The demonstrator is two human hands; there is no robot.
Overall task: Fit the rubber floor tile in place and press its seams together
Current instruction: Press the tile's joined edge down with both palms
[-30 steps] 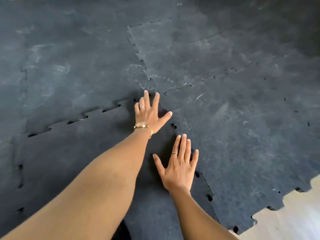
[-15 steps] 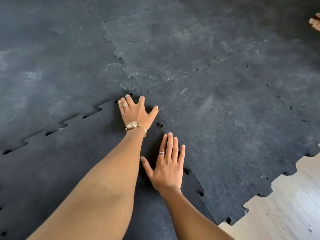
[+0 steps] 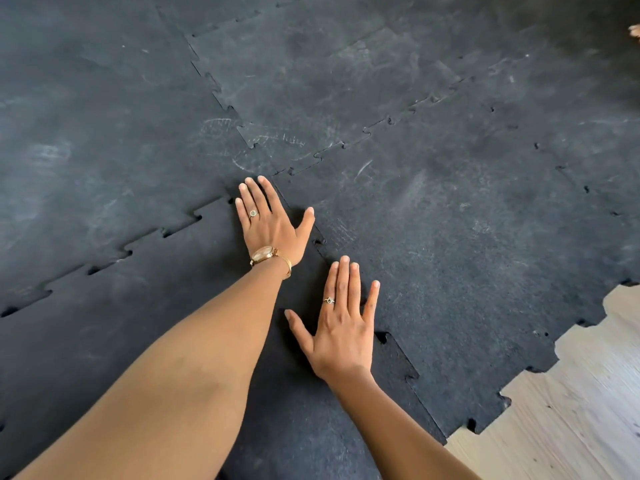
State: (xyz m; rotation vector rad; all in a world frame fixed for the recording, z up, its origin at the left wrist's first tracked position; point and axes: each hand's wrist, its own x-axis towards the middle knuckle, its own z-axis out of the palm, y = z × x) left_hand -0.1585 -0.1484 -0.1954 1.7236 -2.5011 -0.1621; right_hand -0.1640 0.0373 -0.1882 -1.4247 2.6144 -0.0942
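So the person has both palms flat on the rubber tile (image 3: 145, 341), probably because body weight seats those puzzle teeth best. Left hand (image 3: 273, 226) sits at the far corner, right hand (image 3: 341, 327) along the seam (image 3: 398, 355) beside the neighbouring tile (image 3: 467, 254). Fingers (image 3: 344, 275) are spread flat, gripping nothing; the tile lies under them on the wood floor (image 3: 571, 410).

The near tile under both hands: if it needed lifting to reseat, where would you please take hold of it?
Probably at its right edge, coming from the wood floor side. Gaps still show along that toothed seam, and the tile lies flat elsewhere. Both the left hand and right hand press flat, gripping nothing.
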